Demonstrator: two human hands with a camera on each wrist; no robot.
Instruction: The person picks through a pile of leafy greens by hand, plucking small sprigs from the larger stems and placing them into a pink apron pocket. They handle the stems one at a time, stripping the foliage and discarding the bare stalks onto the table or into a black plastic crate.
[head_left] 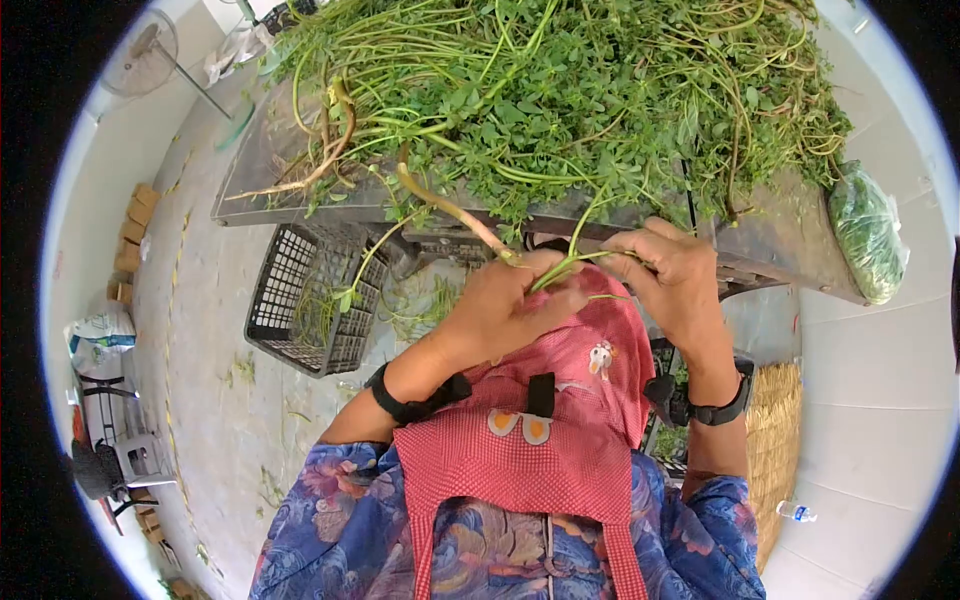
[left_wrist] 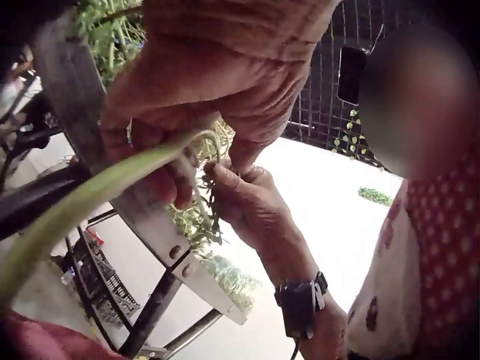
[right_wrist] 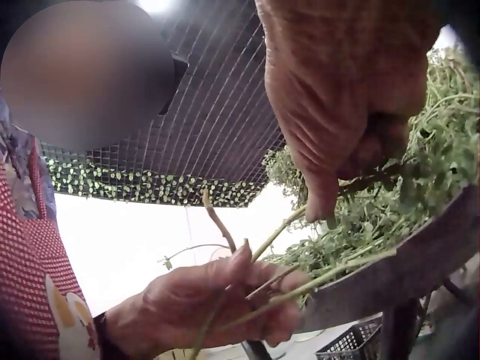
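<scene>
My left hand holds several leafy-green stems in front of the table edge. Among them a thick, brownish stem leans up and left towards the heap. Thinner green stems run from the left hand's fingers towards my right hand. In the right wrist view, the right hand's thumb and curled fingers pinch a green stem whose lower end reaches the left hand. A large heap of leafy green plants with long stems covers the tabletop just beyond both hands.
The table has a dark front edge. At its right corner lies a plastic bag of greens. A black crate stands on the floor at left, with loose stems around it. A standing fan is at the back left.
</scene>
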